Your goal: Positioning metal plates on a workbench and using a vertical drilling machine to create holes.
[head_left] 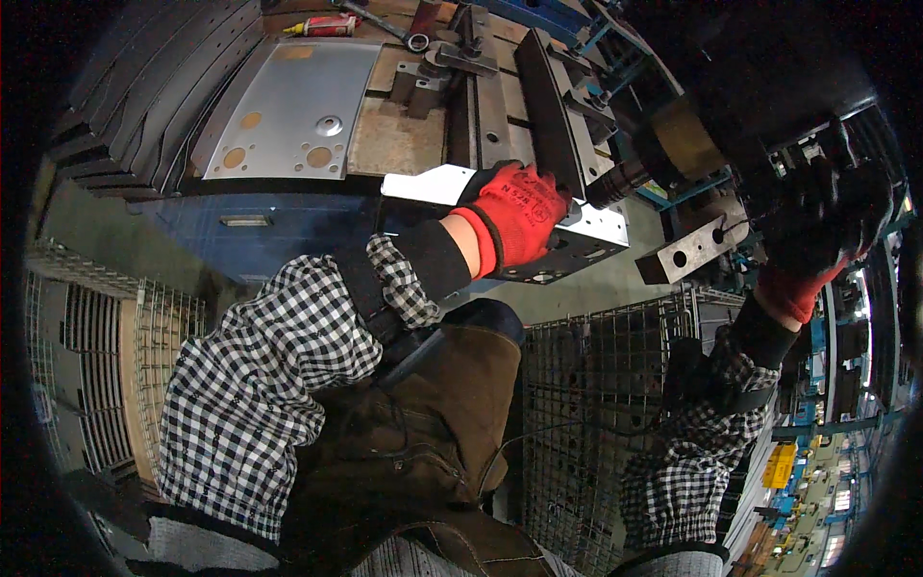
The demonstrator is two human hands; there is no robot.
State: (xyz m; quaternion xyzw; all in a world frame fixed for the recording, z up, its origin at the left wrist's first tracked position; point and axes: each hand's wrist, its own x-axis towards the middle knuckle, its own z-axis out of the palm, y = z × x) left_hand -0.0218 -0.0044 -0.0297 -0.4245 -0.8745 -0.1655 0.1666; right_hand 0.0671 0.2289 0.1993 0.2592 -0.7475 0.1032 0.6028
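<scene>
My left hand (517, 213), in a red glove, is closed over a bent sheet-metal part (598, 225) with holes along its side. The part sits at the front of a worktable, its pale top face showing on both sides of my hand. Just right of my fingers, the dark round tool end (617, 183) of a machine points at the part. My right hand (819, 216), in a black and red glove, is raised at the right beside the dark machine head (769, 77). Its fingers look curled, but shadow hides what they hold. Below that head is a drilled metal block (694, 240).
On the worktable lie a flat metal panel (293, 106), a red tube (325, 26) and a wrench (389, 27). Clamps (466, 53) and a long steel angle (550, 115) stand behind the part. Curved dark panels (144, 87) are stacked left. Wire cages (606, 404) flank my legs.
</scene>
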